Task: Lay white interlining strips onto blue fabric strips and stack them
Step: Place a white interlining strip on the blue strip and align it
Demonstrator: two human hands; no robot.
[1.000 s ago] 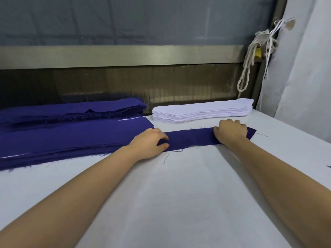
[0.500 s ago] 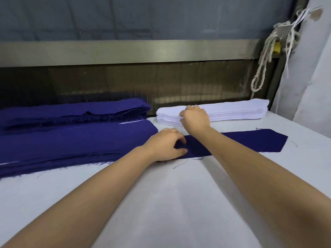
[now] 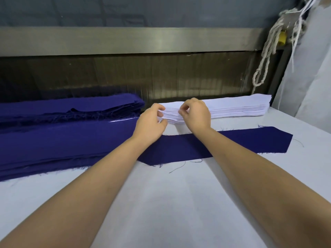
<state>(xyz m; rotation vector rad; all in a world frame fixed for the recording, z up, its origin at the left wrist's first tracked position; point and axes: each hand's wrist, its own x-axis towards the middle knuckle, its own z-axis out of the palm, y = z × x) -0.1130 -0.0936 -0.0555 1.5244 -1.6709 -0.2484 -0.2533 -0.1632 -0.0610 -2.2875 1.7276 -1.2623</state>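
A single blue fabric strip (image 3: 241, 143) lies flat across the white table, its pointed right end free. Behind it sits a stack of white interlining strips (image 3: 236, 107). Both my hands are at the stack's left end. My left hand (image 3: 150, 123) has its fingertips curled against the edges of the strips. My right hand (image 3: 196, 113) pinches at the top strip near the same end, thumb and fingers curled. Both forearms cross over the blue strip.
Two piles of blue fabric strips lie at the left, a near one (image 3: 62, 144) and a far one (image 3: 71, 107). A metal rail (image 3: 125, 41) and dark panel close the back. White rope (image 3: 266, 56) hangs at the right beside grey cloth (image 3: 311, 77).
My left hand left the blue strip and moved up to the white stack. My right hand shifted from the stack's top to pinching its left end. The blue strip now lies untouched.
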